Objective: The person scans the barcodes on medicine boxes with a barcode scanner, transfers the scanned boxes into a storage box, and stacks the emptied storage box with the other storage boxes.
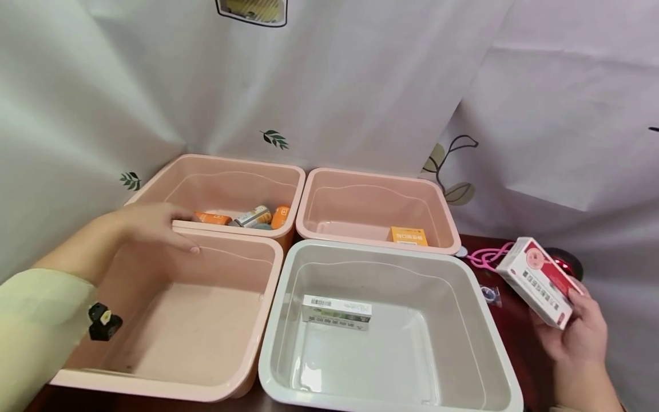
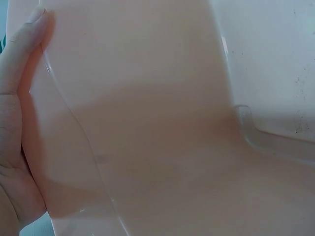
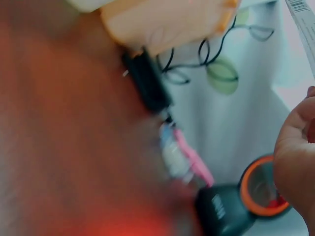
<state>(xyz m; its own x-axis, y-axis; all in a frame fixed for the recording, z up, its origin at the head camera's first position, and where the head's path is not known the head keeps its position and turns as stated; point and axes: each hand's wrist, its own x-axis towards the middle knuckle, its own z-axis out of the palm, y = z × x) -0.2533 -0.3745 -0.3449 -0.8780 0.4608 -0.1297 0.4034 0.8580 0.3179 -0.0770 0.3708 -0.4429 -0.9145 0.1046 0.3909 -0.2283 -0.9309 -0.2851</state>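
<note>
My right hand (image 1: 582,335) holds a white and red medicine box (image 1: 538,280), tilted, to the right of the grey bin (image 1: 486,309). Only part of this hand (image 3: 300,152) and an edge of the box (image 3: 302,29) show in the right wrist view. My left hand (image 1: 154,223) rests over the rims between the front-left pink bin (image 1: 201,349) and the back-left pink bin (image 1: 226,166). Its thumb (image 2: 32,37) lies along the front bin's inner wall; some of its fingertips are hidden. Another medicine box (image 1: 337,312) leans on the grey bin's inner wall.
Orange packets (image 1: 213,218) and a battery-like cylinder (image 1: 253,216) lie in the back-left bin. An orange box (image 1: 408,236) is in the back-right pink bin (image 1: 360,177). A pink looped item (image 1: 484,257), a small plastic packet (image 1: 491,295) and a dark round object (image 1: 566,263) sit at the right.
</note>
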